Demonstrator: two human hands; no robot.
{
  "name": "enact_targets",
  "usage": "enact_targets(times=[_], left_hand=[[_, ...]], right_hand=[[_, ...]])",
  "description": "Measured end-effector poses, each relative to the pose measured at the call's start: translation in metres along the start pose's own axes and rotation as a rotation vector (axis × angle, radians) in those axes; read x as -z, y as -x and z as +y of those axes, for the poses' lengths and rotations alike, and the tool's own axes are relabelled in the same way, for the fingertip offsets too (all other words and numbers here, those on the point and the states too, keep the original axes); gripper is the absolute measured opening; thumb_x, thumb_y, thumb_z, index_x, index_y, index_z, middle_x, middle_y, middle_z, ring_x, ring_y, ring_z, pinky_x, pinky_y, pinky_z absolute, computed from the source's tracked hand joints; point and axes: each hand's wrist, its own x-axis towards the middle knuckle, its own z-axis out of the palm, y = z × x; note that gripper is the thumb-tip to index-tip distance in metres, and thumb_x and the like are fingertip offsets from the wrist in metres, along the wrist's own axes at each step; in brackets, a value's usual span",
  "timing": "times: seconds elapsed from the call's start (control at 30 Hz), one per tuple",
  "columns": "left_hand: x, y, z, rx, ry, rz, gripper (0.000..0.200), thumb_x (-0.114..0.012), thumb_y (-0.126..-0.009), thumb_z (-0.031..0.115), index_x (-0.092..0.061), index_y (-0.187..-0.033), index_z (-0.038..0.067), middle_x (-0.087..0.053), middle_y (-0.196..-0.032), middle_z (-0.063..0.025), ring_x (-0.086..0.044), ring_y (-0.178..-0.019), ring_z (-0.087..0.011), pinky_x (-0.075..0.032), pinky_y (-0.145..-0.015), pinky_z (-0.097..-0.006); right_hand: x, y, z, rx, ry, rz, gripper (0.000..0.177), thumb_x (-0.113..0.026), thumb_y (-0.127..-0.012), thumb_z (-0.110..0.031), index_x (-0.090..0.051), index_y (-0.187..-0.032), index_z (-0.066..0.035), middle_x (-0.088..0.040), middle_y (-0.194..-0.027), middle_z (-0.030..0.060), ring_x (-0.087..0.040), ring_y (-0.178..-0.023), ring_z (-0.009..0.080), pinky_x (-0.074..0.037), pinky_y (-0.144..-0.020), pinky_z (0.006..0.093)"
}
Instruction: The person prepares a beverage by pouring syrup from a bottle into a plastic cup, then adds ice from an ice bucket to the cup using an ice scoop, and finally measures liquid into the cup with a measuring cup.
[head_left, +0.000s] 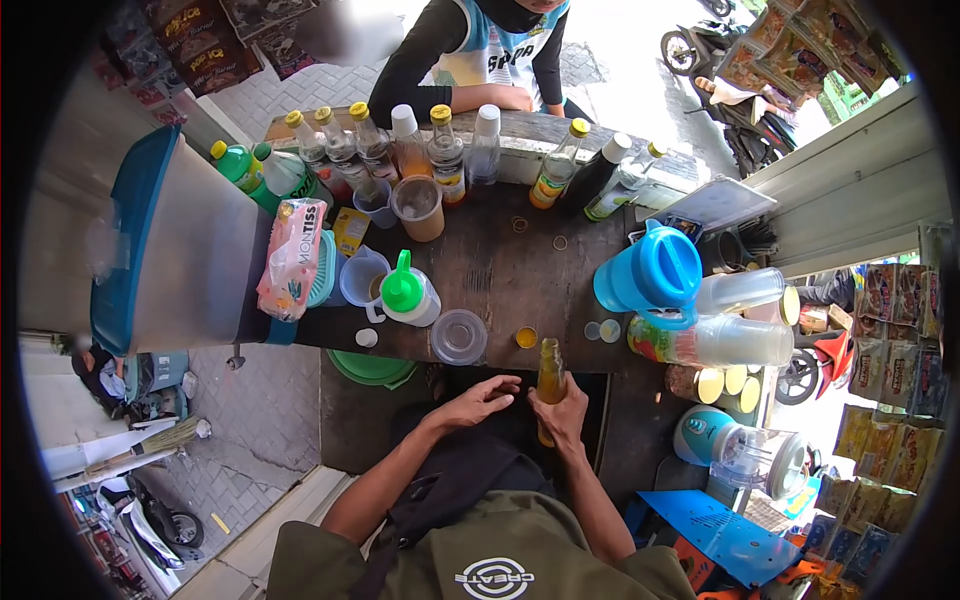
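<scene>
My right hand (562,412) is wrapped round a glass bottle (550,375) of yellow-brown liquid, held roughly upright below the table's front edge. No cap shows on its neck. To its left, my left hand (478,402) is open, fingers stretched toward the bottle but apart from it. On the wooden table (500,270), just beyond the bottle, stands a small round cup or cap with orange-yellow content (526,338). A clear round lid (459,337) lies left of that, near a white squeeze bottle with a green top (408,292).
Several syrup bottles (446,155) line the table's far edge. At right stand a blue pitcher (655,268) and stacked plastic cups (745,340). A large clear bin (190,240) and a tissue pack (293,255) are at left. A person (490,60) leans at the far side.
</scene>
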Motion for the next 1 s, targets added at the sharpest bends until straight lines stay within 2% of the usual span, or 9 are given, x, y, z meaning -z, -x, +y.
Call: enact_targets(times=[0.07, 0.13, 0.2, 0.27, 0.4, 0.6, 0.83, 0.93, 1.0], left_hand=[[0.012, 0.019, 0.0, 0.188, -0.135, 0.067, 0.037, -0.058, -0.094, 0.016, -0.05, -0.128, 0.001, -0.058, -0.115, -0.0085, -0.055, -0.108, -0.0154, -0.043, -0.093, -0.0279], [0.023, 0.039, 0.002, 0.268, -0.132, 0.277, 0.028, -0.06, -0.092, 0.015, -0.058, -0.116, 0.001, -0.063, -0.102, -0.0054, -0.059, -0.094, -0.0124, -0.047, -0.083, -0.026], [0.039, 0.052, -0.013, 0.212, -0.21, 0.535, 0.024, -0.063, -0.09, 0.014, -0.06, -0.11, 0.002, -0.064, -0.095, -0.0033, -0.059, -0.084, -0.0093, -0.047, -0.075, -0.0242], [0.054, 0.063, -0.015, 0.221, -0.213, 0.685, 0.021, -0.064, -0.089, 0.013, -0.061, -0.107, 0.004, -0.064, -0.092, -0.0025, -0.06, -0.082, -0.0096, -0.048, -0.073, -0.0245], [0.066, 0.075, -0.01, 0.145, -0.131, 0.863, 0.024, -0.065, -0.086, 0.007, -0.058, -0.108, 0.005, -0.061, -0.094, -0.0028, -0.061, -0.083, -0.0112, -0.049, -0.071, -0.0246], [0.071, 0.068, -0.019, -0.039, -0.331, 0.88, 0.051, -0.072, -0.076, 0.0, -0.047, -0.121, 0.005, -0.052, -0.11, -0.008, -0.057, -0.093, -0.016, -0.049, -0.076, -0.0283], [0.079, 0.061, -0.027, -0.043, -0.443, 0.869, 0.063, -0.075, -0.074, 0.003, -0.043, -0.128, 0.008, -0.051, -0.115, -0.0096, -0.055, -0.102, -0.0203, -0.048, -0.081, -0.0329], [0.079, 0.058, -0.024, -0.062, -0.499, 0.857, 0.067, -0.078, -0.072, 0.006, -0.042, -0.129, 0.008, -0.051, -0.116, -0.0096, -0.055, -0.103, -0.0209, -0.048, -0.083, -0.0348], [0.081, 0.056, -0.024, -0.08, -0.513, 0.834, 0.071, -0.08, -0.071, 0.009, -0.041, -0.13, 0.009, -0.051, -0.116, -0.0094, -0.056, -0.103, -0.0214, -0.047, -0.084, -0.0354]], right_hand=[[0.001, 0.0, 0.0, 0.025, -0.11, 0.067, 0.034, -0.076, -0.067, -0.023, -0.058, -0.085, -0.001, -0.064, -0.074, 0.016, -0.065, -0.067, 0.0289, -0.05, -0.063, 0.0348], [0.01, 0.002, 0.002, 0.065, -0.177, 0.217, 0.031, -0.077, -0.069, -0.02, -0.057, -0.084, 0.0, -0.062, -0.071, 0.0126, -0.063, -0.063, 0.0221, -0.049, -0.061, 0.0326], [0.022, 0.002, 0.015, 0.069, -0.216, 0.268, 0.029, -0.078, -0.07, -0.014, -0.058, -0.087, -0.001, -0.063, -0.075, 0.0096, -0.063, -0.068, 0.0191, -0.05, -0.065, 0.0313], [0.04, 0.004, 0.019, 0.15, -0.419, 0.507, 0.027, -0.077, -0.073, -0.007, -0.058, -0.092, -0.001, -0.063, -0.086, 0.0086, -0.063, -0.077, 0.0172, -0.051, -0.072, 0.0301], [0.092, 0.003, 0.034, 0.099, -0.438, 0.834, 0.026, -0.074, -0.078, -0.005, -0.058, -0.098, -0.002, -0.062, -0.097, 0.0085, -0.06, -0.09, 0.0169, -0.05, -0.081, 0.0294], [0.132, -0.012, 0.088, 0.027, -0.387, 1.044, 0.03, -0.079, -0.077, -0.011, -0.061, -0.098, 0.0, -0.061, -0.093, 0.006, -0.06, -0.082, 0.0153, -0.051, -0.075, 0.0275], [0.135, -0.015, 0.117, 0.01, -0.248, 1.05, 0.047, -0.084, -0.072, -0.014, -0.057, -0.106, 0.004, -0.063, -0.097, 0.01, -0.062, -0.086, 0.0174, -0.052, -0.075, 0.0291], [0.12, -0.011, 0.117, 0.013, -0.221, 1.061, 0.056, -0.086, -0.07, -0.017, -0.054, -0.111, 0.004, -0.061, -0.107, 0.0134, -0.06, -0.095, 0.0211, -0.05, -0.083, 0.0331], [0.09, 0.001, 0.12, -0.157, -0.062, 1.303, 0.061, -0.087, -0.067, -0.016, -0.052, -0.113, 0.004, -0.059, -0.109, 0.0152, -0.058, -0.098, 0.0249, -0.047, -0.089, 0.0377]])
